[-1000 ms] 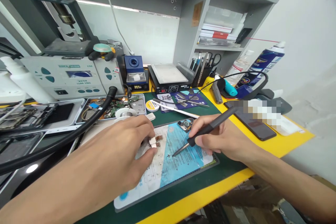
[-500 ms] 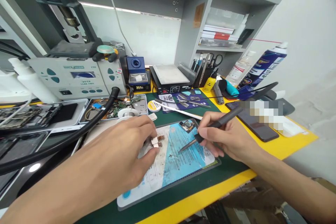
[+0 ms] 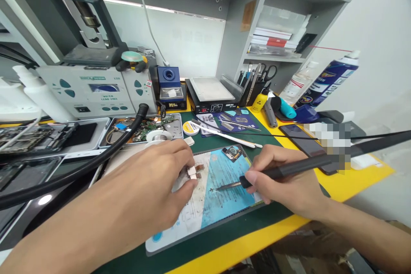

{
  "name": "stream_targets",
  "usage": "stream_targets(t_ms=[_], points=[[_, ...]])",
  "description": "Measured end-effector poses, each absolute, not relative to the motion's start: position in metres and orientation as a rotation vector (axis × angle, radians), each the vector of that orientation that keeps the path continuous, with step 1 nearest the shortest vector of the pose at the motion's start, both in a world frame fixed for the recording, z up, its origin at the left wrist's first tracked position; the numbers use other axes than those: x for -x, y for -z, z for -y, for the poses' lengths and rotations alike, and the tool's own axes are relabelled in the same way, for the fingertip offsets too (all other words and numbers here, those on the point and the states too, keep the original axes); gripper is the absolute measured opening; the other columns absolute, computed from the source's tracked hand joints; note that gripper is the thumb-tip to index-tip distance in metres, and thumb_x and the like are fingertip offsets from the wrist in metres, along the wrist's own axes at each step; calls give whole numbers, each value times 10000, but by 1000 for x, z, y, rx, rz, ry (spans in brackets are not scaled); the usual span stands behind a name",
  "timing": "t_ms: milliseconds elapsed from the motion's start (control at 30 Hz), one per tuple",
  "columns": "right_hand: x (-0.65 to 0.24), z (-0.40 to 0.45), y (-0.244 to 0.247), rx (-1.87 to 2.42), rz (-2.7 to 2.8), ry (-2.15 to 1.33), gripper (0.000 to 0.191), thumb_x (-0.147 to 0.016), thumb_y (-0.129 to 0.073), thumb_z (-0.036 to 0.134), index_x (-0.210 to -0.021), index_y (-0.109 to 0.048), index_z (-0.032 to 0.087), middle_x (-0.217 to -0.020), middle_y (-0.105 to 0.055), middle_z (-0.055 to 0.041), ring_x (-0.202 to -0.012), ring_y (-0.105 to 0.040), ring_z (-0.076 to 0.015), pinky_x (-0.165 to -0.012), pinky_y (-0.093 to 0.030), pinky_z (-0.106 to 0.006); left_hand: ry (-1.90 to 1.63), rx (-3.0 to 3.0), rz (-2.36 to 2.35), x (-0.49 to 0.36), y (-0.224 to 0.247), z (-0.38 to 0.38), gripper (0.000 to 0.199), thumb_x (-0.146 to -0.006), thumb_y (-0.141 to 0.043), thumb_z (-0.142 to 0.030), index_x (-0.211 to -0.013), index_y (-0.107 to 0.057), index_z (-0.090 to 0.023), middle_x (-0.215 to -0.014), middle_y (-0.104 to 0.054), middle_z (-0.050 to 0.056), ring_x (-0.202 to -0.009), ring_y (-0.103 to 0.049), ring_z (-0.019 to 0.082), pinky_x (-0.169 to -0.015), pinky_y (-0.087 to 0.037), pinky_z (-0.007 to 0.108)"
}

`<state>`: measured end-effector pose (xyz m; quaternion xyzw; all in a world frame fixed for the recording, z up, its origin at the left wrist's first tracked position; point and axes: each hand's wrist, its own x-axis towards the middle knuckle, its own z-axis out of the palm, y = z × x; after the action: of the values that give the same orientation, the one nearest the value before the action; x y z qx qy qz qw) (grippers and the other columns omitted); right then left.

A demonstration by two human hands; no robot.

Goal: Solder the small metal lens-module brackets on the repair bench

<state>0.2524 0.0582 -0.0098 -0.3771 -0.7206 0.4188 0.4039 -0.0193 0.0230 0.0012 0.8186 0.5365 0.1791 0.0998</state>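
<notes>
My left hand (image 3: 160,188) is closed on a small white part with brown flex cables (image 3: 192,172), its thumb and fingers either side of it. In my right hand (image 3: 284,175) is a soldering iron (image 3: 297,165) with a black handle, held like a pen and tilted low. The metal tip points left over the blue half of a stained mat (image 3: 229,205), close to the white part but apart from it. Whether the tip touches the mat I cannot tell. A small camera-like module (image 3: 232,153) lies at the mat's far edge.
A black hose (image 3: 105,160) crosses the left side near open phones and a tray of circuit boards (image 3: 170,125). Behind stand a soldering station (image 3: 172,105) and a flat heating plate (image 3: 210,90). White tweezers (image 3: 224,135) lie beyond the mat; a phone (image 3: 297,137) is at right.
The soldering iron has swung to a flatter angle, and its tip has moved slightly left and down. My left hand keeps its hold on the white part. The view has shifted slightly.
</notes>
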Motion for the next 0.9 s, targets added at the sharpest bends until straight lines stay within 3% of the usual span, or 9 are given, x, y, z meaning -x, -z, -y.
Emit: stream_targets(t_ms=[233, 467, 667, 800, 900], points=[[-245, -56, 1, 928, 1894, -1016, 231, -818, -778, 159, -668, -647, 274, -459, -631, 52, -390, -620, -164, -399, -546, -274, -516, -2424, -1560, 21, -3, -24, 285, -966, -513, -461, -1020, -725, -279, -1115, -721, 62, -984, -697, 270, -932, -583, 474], [-245, -56, 6, 958, 1791, -1094, 245, -880, -781, 227, -682, -645, 274, -424, -580, 64, -349, -532, -138, -423, -563, -292, -565, -2425, -1549, 19, -4, -24, 277, -969, -528, -432, -1018, -744, -264, -1085, -729, 67, -965, -703, 258, -936, -591, 427], [-243, -55, 3, 1003, 1813, -1105, 234, -856, -831, 303, -688, -669, 286, -469, -653, 14, -373, -575, -174, -422, -541, -328, -585, -2403, -1538, 18, -7, -23, 235, -953, -576, -389, -1027, -765, -270, -1058, -744, 71, -981, -714, 267, -938, -596, 410], [-244, -55, 4, 1014, 1800, -1091, 249, -870, -823, 338, -689, -659, 291, -407, -580, 36, -345, -529, -167, -424, -537, -339, -595, -2391, -1528, 18, -8, -23, 223, -954, -586, -377, -1023, -766, -265, -1061, -744, 73, -978, -713, 261, -928, -594, 398], [-245, -55, 4, 1013, 1847, -1089, 233, -868, -818, 315, -693, -668, 281, -478, -661, 6, -366, -560, -166, -404, -508, -327, -547, -2384, -1549, 17, -8, -23, 240, -965, -558, -394, -1026, -752, -267, -1082, -733, 69, -983, -702, 267, -911, -588, 419]])
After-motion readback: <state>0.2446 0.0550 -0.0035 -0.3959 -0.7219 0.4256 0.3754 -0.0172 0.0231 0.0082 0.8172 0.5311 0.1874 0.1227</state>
